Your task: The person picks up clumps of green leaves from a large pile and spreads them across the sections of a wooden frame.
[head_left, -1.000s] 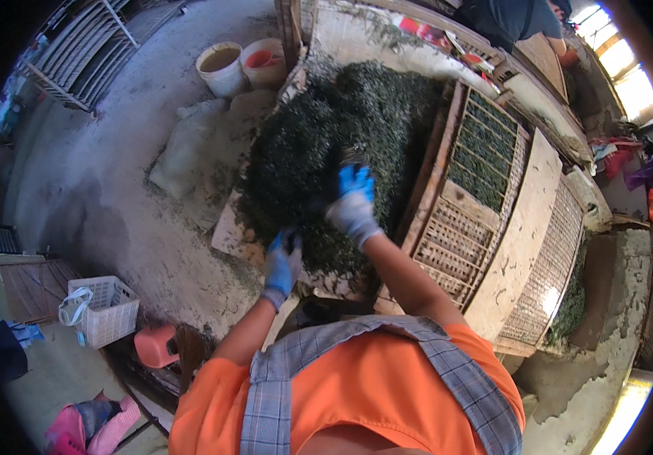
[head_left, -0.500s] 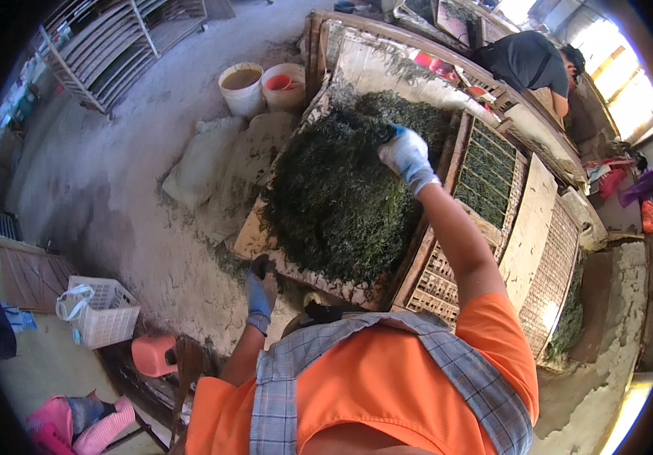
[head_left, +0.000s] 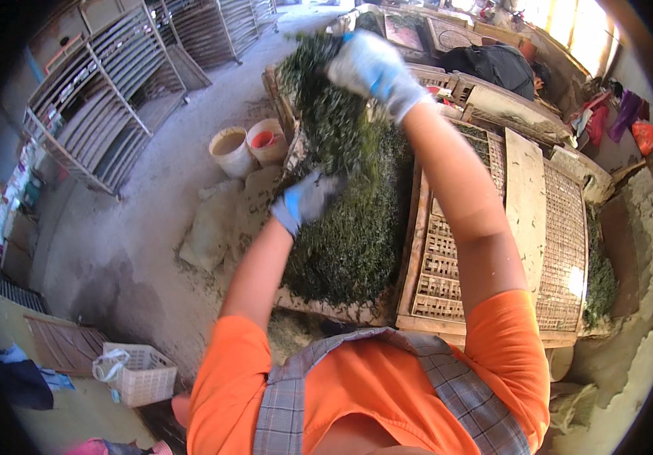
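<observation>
High above the work surface, my right hand (head_left: 376, 72), in a white and blue glove, is closed on a clump of dark green leafy strands (head_left: 328, 114). The clump hangs down in a long tangled mass toward the heap below. My left hand (head_left: 307, 201), gloved in grey and blue, reaches to the lower left side of that clump; motion smears its fingers. Beneath both hands lies the heap of green leafy strands (head_left: 349, 254), spread over a pale board. To its right is a wood-framed lattice panel (head_left: 440, 265), partly covered by my right forearm.
Two white buckets stand on the floor at far left, one with brown liquid (head_left: 231, 152), one with a red scoop (head_left: 264, 140). Shelf racks (head_left: 91, 106) are behind them. A person in black (head_left: 489, 68) bends over beyond the panels. A white plastic basket (head_left: 138, 373) sits at lower left.
My right hand has risen from the heap, lifting a clump of leafy strands. My left hand has moved from the board's near edge up to the clump. The lattice panel's green layer is largely gone from view.
</observation>
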Demonstrator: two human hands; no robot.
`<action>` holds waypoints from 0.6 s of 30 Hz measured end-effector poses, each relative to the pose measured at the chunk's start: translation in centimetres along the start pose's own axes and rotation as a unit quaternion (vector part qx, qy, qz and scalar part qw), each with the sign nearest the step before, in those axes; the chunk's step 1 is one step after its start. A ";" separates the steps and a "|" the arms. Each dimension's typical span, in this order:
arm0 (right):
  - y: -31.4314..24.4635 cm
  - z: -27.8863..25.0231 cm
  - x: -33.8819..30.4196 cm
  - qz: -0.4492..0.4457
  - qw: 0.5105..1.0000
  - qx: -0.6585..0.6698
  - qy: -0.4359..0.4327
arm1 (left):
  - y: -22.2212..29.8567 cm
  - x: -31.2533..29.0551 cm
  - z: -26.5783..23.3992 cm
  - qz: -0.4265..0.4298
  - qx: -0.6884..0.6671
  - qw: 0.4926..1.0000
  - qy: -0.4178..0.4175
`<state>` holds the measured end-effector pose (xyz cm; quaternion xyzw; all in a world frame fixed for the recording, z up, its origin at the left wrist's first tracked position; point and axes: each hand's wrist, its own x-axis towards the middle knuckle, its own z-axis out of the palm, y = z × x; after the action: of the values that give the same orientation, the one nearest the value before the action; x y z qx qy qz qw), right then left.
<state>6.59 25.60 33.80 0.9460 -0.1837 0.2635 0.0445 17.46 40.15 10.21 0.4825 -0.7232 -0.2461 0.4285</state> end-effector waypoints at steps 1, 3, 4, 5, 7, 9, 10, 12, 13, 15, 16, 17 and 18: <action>0.8 3.3 -0.7 -0.043 0.997 0.038 0.060 | -1.3 -1.4 3.0 -0.044 -0.093 0.994 0.028; 3.9 10.3 -3.2 -0.116 0.991 0.006 0.070 | -2.9 -2.0 8.2 -0.155 -0.393 0.903 0.074; 7.1 13.9 -5.6 -0.199 0.973 -0.101 0.051 | -2.9 -0.8 10.6 -0.223 -0.576 0.778 0.110; 10.7 18.0 -9.2 -0.280 0.934 -0.220 0.039 | 2.3 1.5 11.0 -0.244 -0.678 0.679 0.141; 7.2 22.6 -13.9 -0.051 0.995 0.041 -0.079 | -2.8 -0.8 8.4 -0.260 -0.635 0.695 0.215; 4.8 27.8 -22.4 0.221 0.955 0.178 0.081 | -4.0 -0.8 6.2 -0.252 -0.622 0.694 0.259; 2.1 28.7 -27.4 0.217 0.964 0.136 -0.069 | -2.8 -0.8 4.5 -0.246 -0.620 0.691 0.279; -0.6 30.7 -34.9 0.134 0.888 -0.015 -0.440 | 5.4 3.2 1.8 -0.249 -0.638 0.656 0.318; -3.6 28.3 -34.3 0.108 0.828 -0.030 -0.549 | 7.3 2.9 -0.6 -0.160 -0.650 0.690 0.276; -3.5 27.9 -33.3 0.144 0.866 0.001 -0.479 | 10.2 4.3 -4.3 -0.070 -0.671 0.713 0.191; -0.8 30.3 -33.3 0.206 0.879 0.071 -0.424 | 12.9 6.4 -4.7 -0.066 -0.617 0.746 0.244; 1.7 32.7 -33.3 0.267 0.882 0.141 -0.363 | 14.6 7.2 -5.3 -0.062 -0.637 0.735 0.222; 2.0 31.9 -32.3 0.303 0.867 0.216 -0.331 | 15.1 7.4 -4.4 -0.033 -0.610 0.741 0.279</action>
<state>-4.39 28.40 -10.15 0.8617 -0.4034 -0.0320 -0.3060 12.58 39.93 26.91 0.1887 -0.2498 -0.5028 0.8057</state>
